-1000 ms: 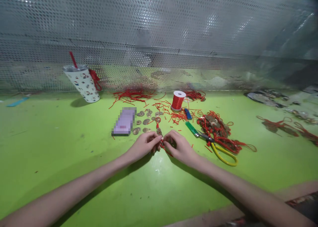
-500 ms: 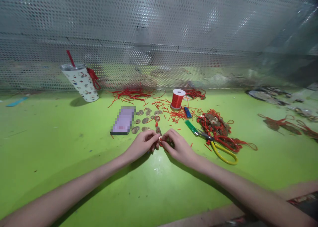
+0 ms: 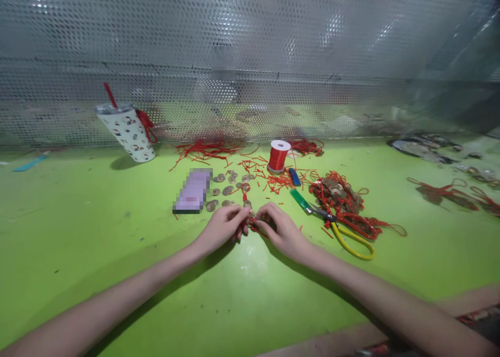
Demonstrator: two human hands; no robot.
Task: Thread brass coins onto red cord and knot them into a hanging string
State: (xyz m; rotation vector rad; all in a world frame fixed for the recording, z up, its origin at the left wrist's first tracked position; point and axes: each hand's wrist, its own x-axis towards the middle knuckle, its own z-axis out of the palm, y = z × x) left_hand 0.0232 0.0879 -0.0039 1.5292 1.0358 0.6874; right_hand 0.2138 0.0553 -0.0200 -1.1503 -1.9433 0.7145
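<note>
My left hand point(image 3: 224, 226) and my right hand point(image 3: 280, 229) meet at the middle of the green table point(image 3: 117, 232), fingertips pinched together on a red cord strung with brass coins point(image 3: 248, 207). The cord runs from my fingers away toward several loose coins point(image 3: 226, 182). A spool of red cord point(image 3: 278, 156) stands just beyond. Yellow-handled scissors point(image 3: 344, 232) lie to the right of my right hand.
A pile of finished red-cord coin charms point(image 3: 341, 195) lies right of the scissors' blades. A blurred flat purple object point(image 3: 193, 190), a green lighter point(image 3: 300, 200), a blue lighter point(image 3: 295, 177) and cord scraps point(image 3: 207, 150) lie around. A patterned cup with a straw point(image 3: 127, 130) stands back left before a perforated metal screen point(image 3: 250, 60).
Both hands stay pinched together on the cord and shift slightly; the view drifts a little. Nothing else has moved.
</note>
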